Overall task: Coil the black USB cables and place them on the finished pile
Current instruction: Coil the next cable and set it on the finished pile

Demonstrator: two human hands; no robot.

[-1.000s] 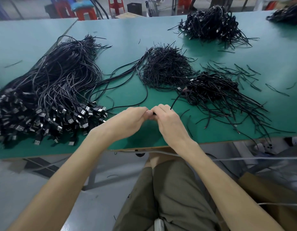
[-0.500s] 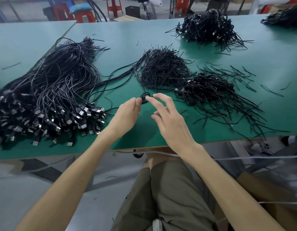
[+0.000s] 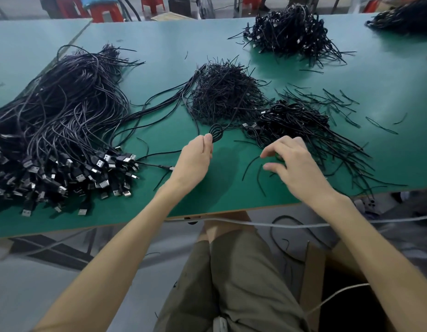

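My left hand (image 3: 195,159) pinches a small coiled black USB cable (image 3: 216,133) just above the green table (image 3: 159,68), in front of a mound of short black ties (image 3: 222,97). My right hand (image 3: 293,161) hovers with fingers loosely spread over loose black ties (image 3: 253,166) near the table's front edge, holding nothing. Right of the coil lies a pile of coiled cables (image 3: 293,121). A big heap of uncoiled USB cables (image 3: 59,121) with plugs toward me fills the left side.
Another pile of black cables (image 3: 289,32) sits at the far side, and one more at the far right corner (image 3: 404,20). Loose ties are strewn right of the coiled pile. A white cord (image 3: 279,225) runs under the table edge. Red stools stand beyond the table.
My hands have separated: the left keeps the coil and holds it forward, while the right has let go and dropped to the right over the loose ties.
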